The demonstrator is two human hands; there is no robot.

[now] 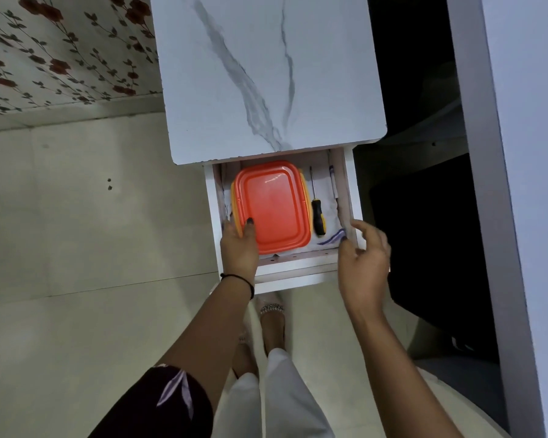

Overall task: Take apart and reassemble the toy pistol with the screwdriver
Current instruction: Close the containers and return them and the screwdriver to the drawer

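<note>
Head camera looks straight down at a small white table (266, 74) with grey marble lines on its top. Its drawer (285, 270) is pulled out toward the person. Inside the drawer sits a box with an orange lid (274, 200), lying flat on the left side. The screwdriver (317, 213) lies just beside the box, on its right, with its black and yellow handle near the person and its thin metal tip pointing away. It rests on a white cloth (328, 200) that lines the drawer, and no hand touches it. A pen (332, 181) lies along the right wall. The left hand (239, 248) holds the near left corner of the box, with the thumb (250, 226) pressed on the lid and the fingers curled round the side. The right hand (363, 260) is at the drawer's near right corner with its fingers spread and loose, holding nothing (it is blurry, so I cannot tell if it touches the wall). A black band (241, 279) is on the left wrist.
</note>
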